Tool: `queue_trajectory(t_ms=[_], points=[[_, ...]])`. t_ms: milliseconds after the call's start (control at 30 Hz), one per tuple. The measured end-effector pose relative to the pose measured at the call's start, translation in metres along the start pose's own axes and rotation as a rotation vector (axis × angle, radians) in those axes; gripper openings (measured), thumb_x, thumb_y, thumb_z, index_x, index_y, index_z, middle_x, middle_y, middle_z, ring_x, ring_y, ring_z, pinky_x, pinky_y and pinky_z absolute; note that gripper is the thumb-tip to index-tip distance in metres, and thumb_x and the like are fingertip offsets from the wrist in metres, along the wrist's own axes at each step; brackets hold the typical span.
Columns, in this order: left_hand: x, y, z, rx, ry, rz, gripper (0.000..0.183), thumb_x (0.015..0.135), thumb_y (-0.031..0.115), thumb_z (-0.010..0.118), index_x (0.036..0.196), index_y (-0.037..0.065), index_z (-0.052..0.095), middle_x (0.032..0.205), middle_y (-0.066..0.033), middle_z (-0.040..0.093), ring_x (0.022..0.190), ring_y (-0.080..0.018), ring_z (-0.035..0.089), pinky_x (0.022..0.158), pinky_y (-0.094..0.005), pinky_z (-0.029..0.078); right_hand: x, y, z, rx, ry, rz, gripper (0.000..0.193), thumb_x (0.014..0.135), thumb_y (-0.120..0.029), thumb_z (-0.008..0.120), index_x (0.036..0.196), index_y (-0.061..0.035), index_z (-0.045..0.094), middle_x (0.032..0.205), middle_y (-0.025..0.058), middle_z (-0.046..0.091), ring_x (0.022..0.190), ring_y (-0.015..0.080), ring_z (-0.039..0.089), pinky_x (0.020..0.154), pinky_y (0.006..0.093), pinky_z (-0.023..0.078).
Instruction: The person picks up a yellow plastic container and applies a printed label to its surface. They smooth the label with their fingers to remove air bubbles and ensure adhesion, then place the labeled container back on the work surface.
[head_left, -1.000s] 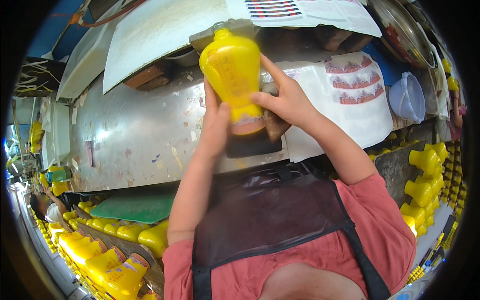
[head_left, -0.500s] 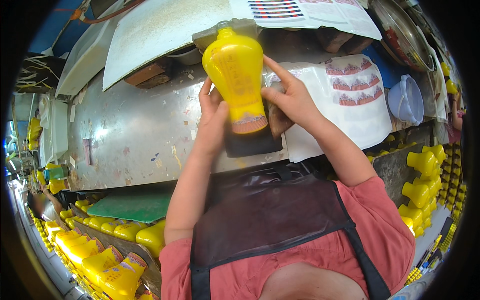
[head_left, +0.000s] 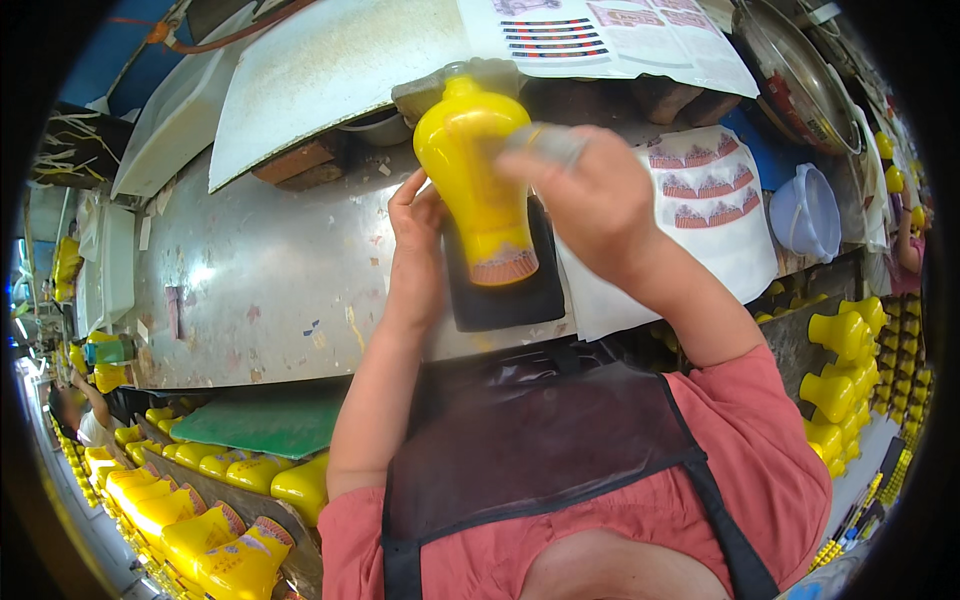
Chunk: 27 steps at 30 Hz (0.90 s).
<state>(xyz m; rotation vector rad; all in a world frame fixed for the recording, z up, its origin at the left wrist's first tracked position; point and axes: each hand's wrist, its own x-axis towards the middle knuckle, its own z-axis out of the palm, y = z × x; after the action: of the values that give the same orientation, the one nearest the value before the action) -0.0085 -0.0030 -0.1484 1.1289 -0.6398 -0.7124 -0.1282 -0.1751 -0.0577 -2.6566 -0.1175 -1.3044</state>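
Note:
A glossy yellow vase-shaped bottle (head_left: pixel 475 150) lies with its neck away from me, a patterned pink-and-purple band round its base. Its neck end rests at a grey block (head_left: pixel 425 97), its base end over a black pad (head_left: pixel 510 311). My left hand (head_left: pixel 415 240) grips the bottle's left side, its fingers partly hidden behind it. Above the bottle's right side, my right hand (head_left: pixel 590 200) is closed on a flat grey scraper-like tool (head_left: pixel 552 146), blurred by motion. The faint print on the bottle's front is smeared in this view.
Right of the pad lies a white decal sheet (head_left: pixel 690 260) with patterned bands, near a pale lilac bucket (head_left: pixel 806 213). A metal basin (head_left: pixel 800 75) stands at the far right. More yellow bottles (head_left: pixel 235 550) stand at lower left, beside a green board (head_left: pixel 260 420).
My right hand has left the bottle's right side and now holds the grey tool over it. My left hand stays on the bottle, which has shifted slightly toward me.

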Motion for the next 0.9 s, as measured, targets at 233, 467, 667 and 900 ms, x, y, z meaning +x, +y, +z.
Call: queue_trajectory(t_ms=[233, 467, 667, 900], points=[[0.004, 0.0, -0.001, -0.054, 0.031, -0.002, 0.075, 0.106, 0.066, 0.029, 0.154, 0.009, 0.029, 0.146, -0.0148, 0.051, 0.136, -0.0265, 0.049, 0.117, -0.0413, 0.034, -0.012, -0.031, 0.006, 0.02, -0.125, -0.159, 0.02, 0.073, -0.013, 0.07, 0.092, -0.0075, 0.072, 0.078, 0.0045, 0.056, 0.084, 0.025, 0.067, 0.07, 0.0368, 0.054], [0.018, 0.014, 0.005, 0.088, 0.123, 0.049, 0.065, 0.104, 0.047, 0.051, 0.151, 0.007, 0.029, 0.144, -0.0142, 0.046, 0.137, -0.0265, 0.045, 0.118, -0.0426, 0.034, 0.021, -0.03, -0.003, 0.077, -0.349, -0.16, 0.037, 0.077, -0.009, 0.069, 0.114, -0.0078, 0.068, 0.077, 0.0074, 0.057, 0.068, 0.0248, 0.062, 0.061, 0.0356, 0.052], [0.052, 0.033, 0.027, 0.484, 0.19, 0.17, 0.076, 0.091, 0.021, 0.073, 0.151, 0.004, 0.03, 0.147, -0.0143, 0.04, 0.134, -0.025, 0.044, 0.115, -0.0378, 0.035, 0.046, 0.03, 0.007, 0.148, -0.19, 0.16, 0.024, 0.091, -0.005, 0.068, 0.114, -0.0034, 0.061, 0.098, 0.0146, 0.069, 0.086, 0.035, 0.07, 0.073, 0.0389, 0.057], [0.086, 0.035, 0.038, 0.379, 0.341, 0.108, 0.032, 0.093, 0.023, 0.065, 0.116, 0.001, 0.065, 0.117, -0.0129, 0.06, 0.111, -0.0243, 0.058, 0.101, -0.0364, 0.045, 0.071, 0.056, 0.02, 0.198, -0.296, 0.328, 0.025, 0.091, -0.012, 0.068, 0.114, -0.0028, 0.062, 0.097, 0.0176, 0.073, 0.089, 0.0363, 0.072, 0.078, 0.0388, 0.057]])
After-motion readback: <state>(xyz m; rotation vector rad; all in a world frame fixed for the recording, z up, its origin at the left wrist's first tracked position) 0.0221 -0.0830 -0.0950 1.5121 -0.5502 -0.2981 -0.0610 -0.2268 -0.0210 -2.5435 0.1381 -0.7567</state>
